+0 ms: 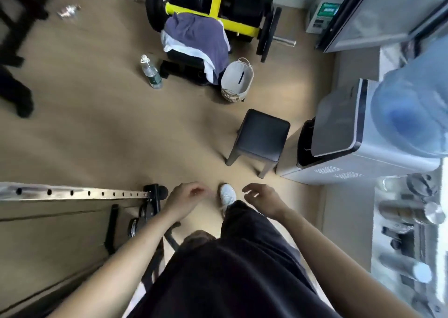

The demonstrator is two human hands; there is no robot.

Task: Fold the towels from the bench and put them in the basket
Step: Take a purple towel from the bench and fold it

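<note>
While both hands hang empty, the rumpled purple and white cloth towels [196, 34] wait draped over the black padded bench [184, 58].
Loosely curled, the left hand [186, 195] and the right hand [263, 200] hold nothing, well apart from the towels; folding looks not yet begun. The woven straw basket [236, 80] with a pale liner stands just beside the bench, presumably so folded towels drop straight in.
</note>
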